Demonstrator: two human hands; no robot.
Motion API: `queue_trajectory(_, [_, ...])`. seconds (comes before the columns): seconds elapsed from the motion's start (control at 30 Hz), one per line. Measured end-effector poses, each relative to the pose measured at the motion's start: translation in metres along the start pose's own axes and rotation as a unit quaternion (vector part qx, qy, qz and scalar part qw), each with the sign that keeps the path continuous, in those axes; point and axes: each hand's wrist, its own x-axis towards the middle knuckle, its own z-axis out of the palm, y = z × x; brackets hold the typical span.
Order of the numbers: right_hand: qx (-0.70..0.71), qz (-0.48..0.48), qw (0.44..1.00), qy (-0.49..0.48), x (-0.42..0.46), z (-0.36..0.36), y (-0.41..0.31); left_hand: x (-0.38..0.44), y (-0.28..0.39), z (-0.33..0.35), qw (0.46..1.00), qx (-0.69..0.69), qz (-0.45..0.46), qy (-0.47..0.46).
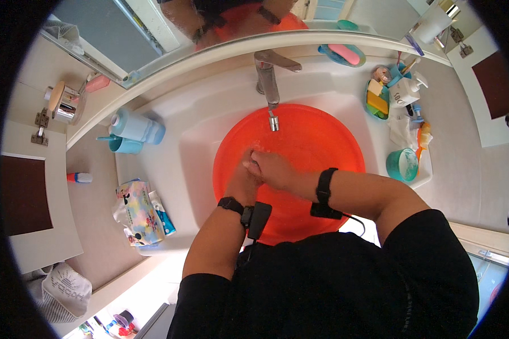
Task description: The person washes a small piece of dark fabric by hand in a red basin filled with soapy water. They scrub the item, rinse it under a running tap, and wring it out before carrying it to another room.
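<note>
A large red plastic basin (322, 140) sits in the white washbasin (195, 169), beneath the metal faucet (268, 80) with its small swivel nozzle (274, 123). My left hand (244, 173) and my right hand (273, 167) meet over the basin's left half, below and left of the nozzle. The fingers of the right hand lie against the left hand; blur and overlap hide whether anything small is between them. Both wrists wear black straps with small black devices.
Left on the rim are a blue bottle (129, 125), a turquoise cup (126, 145), a tissue pack (142, 212) and a tube (163, 214). At right stand a soap dish (377, 99), a white pump bottle (403, 93) and a green cup (402, 164). Pink soap (343, 54) lies behind.
</note>
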Motion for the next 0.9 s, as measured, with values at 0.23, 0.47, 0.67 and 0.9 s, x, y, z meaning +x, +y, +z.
queue_trajectory(0.23, [-0.182, -0.064, 0.981, -0.02, 0.055, 0.018, 0.147, 0.062, -0.022, -0.024, 0.997, -0.041, -0.043, 0.039])
queue_trajectory(0.47, [-0.256, 0.099, 0.962, 0.003, 0.057, 0.029, 0.156, 0.026, -0.004, -0.022, 0.92, 0.371, 0.089, 0.086])
queue_trajectory(0.67, [0.076, 0.026, 0.991, -0.107, 0.056, 0.067, 0.235, 0.062, -0.01, -0.016, 0.883, 0.465, 0.015, 0.058])
queue_trajectory(0.9, [-0.004, 0.027, 0.982, -0.188, 0.024, 0.0, 0.05, 0.065, -0.017, -0.032, 0.995, -0.013, -0.019, 0.095])
